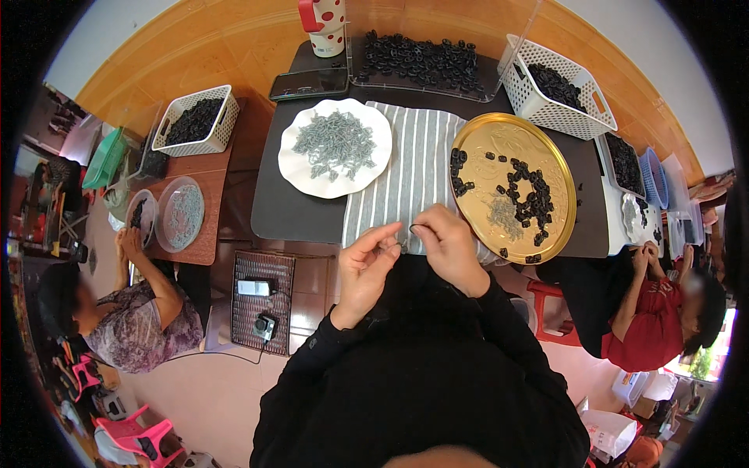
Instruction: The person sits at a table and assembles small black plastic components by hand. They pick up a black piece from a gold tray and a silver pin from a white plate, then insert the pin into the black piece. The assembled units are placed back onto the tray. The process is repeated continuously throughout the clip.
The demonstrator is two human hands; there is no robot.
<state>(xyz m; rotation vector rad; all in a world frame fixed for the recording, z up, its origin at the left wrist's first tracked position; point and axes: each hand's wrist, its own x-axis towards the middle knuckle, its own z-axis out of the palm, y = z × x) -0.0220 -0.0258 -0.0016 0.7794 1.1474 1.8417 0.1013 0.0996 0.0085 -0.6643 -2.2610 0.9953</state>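
My right hand [451,248] is closed in a pinch at the table's front edge, with a small black plastic piece [413,228] at its fingertips. Close by on its left, my left hand [365,267] has thumb and index finger brought near each other; whatever lies between them is too small to make out. Both hands are over the end of a grey-and-white striped cloth [402,168]. Beyond my left hand stands a white scalloped plate [292,168] heaped with small grey pieces [335,144]. A gold oval tray [488,132] beside my right hand carries black pieces [534,204] and a pile of tiny metal parts [505,217].
At the back are a clear bin of black pieces [421,64], a white basket [597,117], a phone [310,83] and a dotted tumbler [324,30]. Co-workers sit at left [148,324] and right [651,327]. A wicker stand [261,320] holds small devices.
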